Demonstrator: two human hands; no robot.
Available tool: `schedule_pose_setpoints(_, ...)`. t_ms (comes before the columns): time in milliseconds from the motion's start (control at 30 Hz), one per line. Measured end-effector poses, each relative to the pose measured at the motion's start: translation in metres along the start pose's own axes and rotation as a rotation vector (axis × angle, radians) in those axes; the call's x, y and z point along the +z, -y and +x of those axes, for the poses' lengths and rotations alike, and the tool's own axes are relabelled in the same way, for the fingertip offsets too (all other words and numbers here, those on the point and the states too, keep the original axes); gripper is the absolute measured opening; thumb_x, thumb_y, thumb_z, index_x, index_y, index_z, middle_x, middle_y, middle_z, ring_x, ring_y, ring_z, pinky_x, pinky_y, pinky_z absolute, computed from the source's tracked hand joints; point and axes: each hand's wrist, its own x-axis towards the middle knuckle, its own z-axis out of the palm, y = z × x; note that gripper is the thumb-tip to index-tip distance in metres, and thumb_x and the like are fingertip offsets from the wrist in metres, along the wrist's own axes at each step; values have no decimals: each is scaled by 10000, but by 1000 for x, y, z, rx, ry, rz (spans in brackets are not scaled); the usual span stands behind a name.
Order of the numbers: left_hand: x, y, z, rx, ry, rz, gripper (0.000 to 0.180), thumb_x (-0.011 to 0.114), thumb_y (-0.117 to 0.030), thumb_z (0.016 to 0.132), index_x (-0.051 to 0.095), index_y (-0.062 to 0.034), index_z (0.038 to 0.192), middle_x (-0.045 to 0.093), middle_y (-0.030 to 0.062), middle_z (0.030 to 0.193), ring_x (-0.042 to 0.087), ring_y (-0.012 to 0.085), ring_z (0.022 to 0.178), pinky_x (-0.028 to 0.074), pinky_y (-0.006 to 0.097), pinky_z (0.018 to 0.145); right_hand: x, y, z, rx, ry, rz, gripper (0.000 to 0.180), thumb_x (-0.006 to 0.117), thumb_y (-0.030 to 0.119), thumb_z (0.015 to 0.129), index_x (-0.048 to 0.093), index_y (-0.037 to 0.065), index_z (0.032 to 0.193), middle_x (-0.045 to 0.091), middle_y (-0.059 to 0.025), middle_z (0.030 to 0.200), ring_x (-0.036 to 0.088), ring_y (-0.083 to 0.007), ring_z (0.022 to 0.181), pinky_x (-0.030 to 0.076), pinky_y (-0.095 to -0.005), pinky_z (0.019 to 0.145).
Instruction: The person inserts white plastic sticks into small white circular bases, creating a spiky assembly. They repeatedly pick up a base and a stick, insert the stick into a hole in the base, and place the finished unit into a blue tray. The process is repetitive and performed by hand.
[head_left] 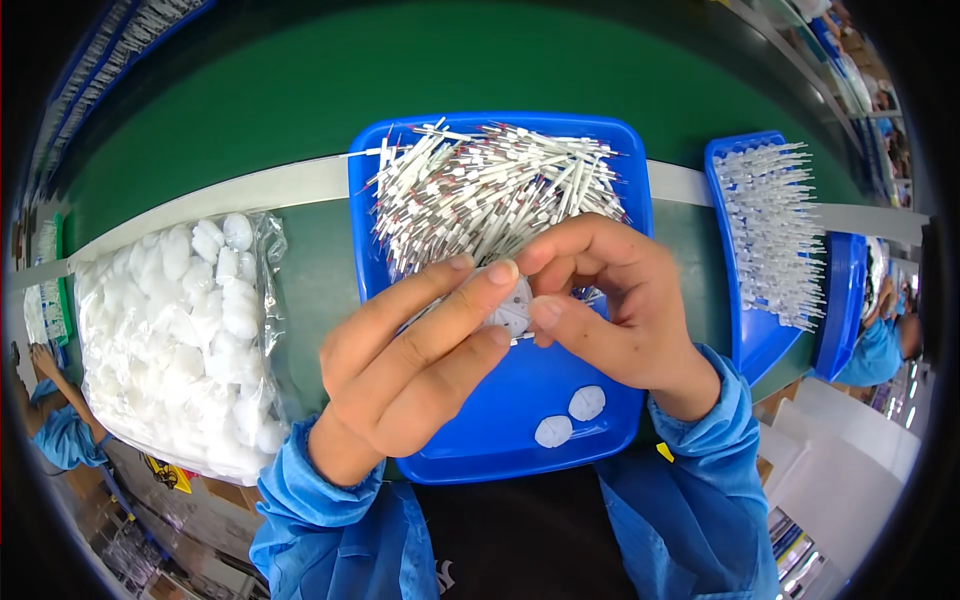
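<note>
Over the blue tray, my left hand grips a small white round disc with tiny holes and lines on its face. From the other side my right hand closes on it, thumb at the disc's edge and index fingertip by the left fingers. Whether a thin rod is also between the fingers is hidden. Behind my hands, a heap of thin white rods, some with red parts, fills the tray's far half. Two similar white discs, a nearer disc and a farther disc, lie flat in its near right part.
A clear plastic bag packed with white round pieces lies left of the tray. To the right stands another blue tray with rows of white rods. Other people's arms, a left arm and a right sleeve, show at the sides.
</note>
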Motion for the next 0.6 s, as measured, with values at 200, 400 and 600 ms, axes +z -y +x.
schedule_pose_setpoints(200, -3, -6, -2, -12, 69, -72, 243, 896, 11, 779, 724, -25, 947, 796, 184, 1256, 782, 388, 1140, 691, 393, 862, 1, 0, -1, 124, -27, 120, 172, 762, 0, 1015, 683, -19, 1168, 774, -67, 895, 774, -115, 831, 588, -257, 718)
schedule_pose_setpoints(400, -7, -7, 4, 26, 86, -20, 199, 914, -30, 794, 748, -42, 905, 812, 151, 1228, 787, 330, 1123, 703, 337, 838, -2, -2, -2, 60, 18, 169, 266, 793, -19, 982, 663, -10, 1214, 783, -65, 982, 776, -117, 929, 600, -264, 806)
schedule_pose_setpoints(600, -6, -7, 3, 43, 70, 8, 204, 913, -11, 781, 743, -48, 886, 814, 139, 1223, 783, 319, 1120, 699, 327, 823, 2, -2, -5, 54, 21, 217, 355, 811, -47, 947, 652, -2, 1261, 766, -64, 1073, 761, -116, 1027, 603, -280, 905)
